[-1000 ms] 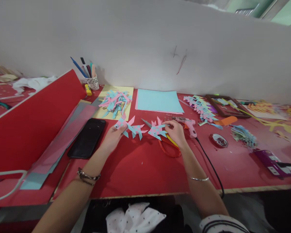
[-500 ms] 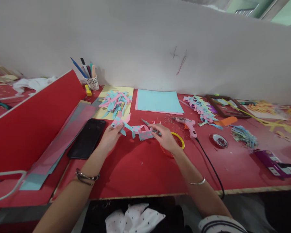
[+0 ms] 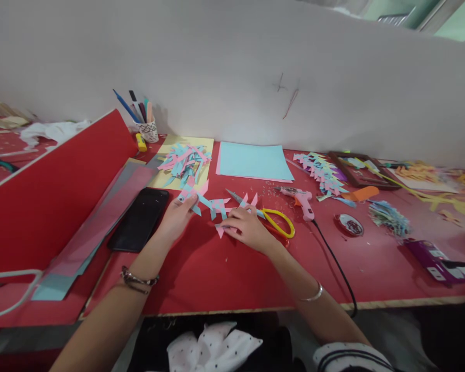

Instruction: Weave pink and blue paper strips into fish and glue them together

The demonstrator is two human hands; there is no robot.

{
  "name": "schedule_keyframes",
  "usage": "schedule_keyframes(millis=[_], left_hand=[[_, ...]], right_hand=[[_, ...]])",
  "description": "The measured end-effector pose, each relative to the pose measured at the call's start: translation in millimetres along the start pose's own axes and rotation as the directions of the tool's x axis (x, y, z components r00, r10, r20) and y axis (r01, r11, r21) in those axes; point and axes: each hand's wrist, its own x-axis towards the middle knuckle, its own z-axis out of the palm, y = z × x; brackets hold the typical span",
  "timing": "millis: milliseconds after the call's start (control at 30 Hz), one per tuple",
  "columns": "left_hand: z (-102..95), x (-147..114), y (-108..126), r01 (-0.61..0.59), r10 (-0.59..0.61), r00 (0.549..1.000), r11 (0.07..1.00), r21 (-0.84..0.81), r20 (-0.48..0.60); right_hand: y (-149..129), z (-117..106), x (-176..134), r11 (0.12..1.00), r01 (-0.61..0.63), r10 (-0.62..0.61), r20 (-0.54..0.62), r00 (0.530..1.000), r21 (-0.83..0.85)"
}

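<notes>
My left hand (image 3: 180,212) is closed, pinching a woven pink and blue paper fish (image 3: 189,195) with a dark eye dot between thumb and fingers. My right hand (image 3: 248,227) lies over the table with its fingers curled down on another pink and blue paper fish (image 3: 220,230); mostly its pointed end shows, and the rest is under the fingers. Between the hands lies a third paper fish (image 3: 217,206). More pointed pink strips (image 3: 251,199) stick out behind my right hand. Scissors with yellow handles (image 3: 279,222) lie partly beneath that hand, their blades pointing up-left.
A pink glue gun (image 3: 303,200) with a black cord lies to the right. Paper strips (image 3: 186,161) are heaped behind my left hand, beside blue sheets (image 3: 251,161). A phone (image 3: 139,221) and a tilted red board (image 3: 62,201) are at left; a pen cup (image 3: 149,131) stands behind.
My right hand has shifted left and toward me, bringing the paper fish under its fingers nearer the front. The scissors' yellow handle shows more fully. My left hand has barely moved.
</notes>
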Motion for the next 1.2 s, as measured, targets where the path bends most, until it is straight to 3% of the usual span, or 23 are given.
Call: schedule_keyframes(millis=[167,333,400,467,533,567,667,767,967,1200], left_hand=[[1.1,-0.1,-1.0,0.002,-0.002,1.000,1.000,0.020,0.004],[0.2,0.7,-4.3,-0.007,0.006,1.000,0.999,0.042,0.027],[-0.5,0.7,-6.8,-0.015,0.012,0.999,0.998,0.055,0.040],[-1.0,0.9,-10.1,-0.026,0.021,0.998,0.997,0.074,0.058],[-1.3,1.4,-14.2,-0.039,0.032,0.997,0.995,0.096,0.077],[-1.3,1.6,-16.4,-0.046,0.036,0.996,0.993,0.108,0.087],[-0.9,1.5,-22.2,-0.057,0.039,0.992,0.986,0.155,0.120],[0.0,-0.5,-24.6,-0.062,0.030,0.988,0.976,0.211,0.151],[2.2,-6.7,-19.6,-0.064,0.008,0.983,0.951,0.301,0.183],[0.7,-7.5,-19.2,-0.091,0.010,0.977,0.924,0.371,0.213]], right_hand=[[9.8,6.4,3.3,1.000,0.013,-0.013,-0.003,1.000,-0.028],[19.8,5.9,2.5,0.991,-0.131,0.134,-0.103,0.986,0.035],[18.1,1.9,2.0,0.951,-0.234,0.282,-0.266,0.922,0.201],[13.6,-3.1,1.6,0.843,-0.286,0.477,-0.385,0.790,0.456],[7.8,-6.6,1.6,0.659,-0.263,0.639,-0.339,0.691,0.705],[5.0,-7.2,1.7,0.553,-0.241,0.686,-0.272,0.675,0.798],[-2.0,-5.0,2.7,0.302,-0.181,0.712,-0.095,0.696,0.936],[-6.2,-1.2,4.3,0.213,-0.149,0.712,-0.049,0.700,0.966],[-8.3,-1.2,4.9,0.245,-0.180,0.694,-0.043,0.718,0.953],[-8.6,-3.3,3.9,0.350,-0.215,0.668,-0.082,0.740,0.912]])
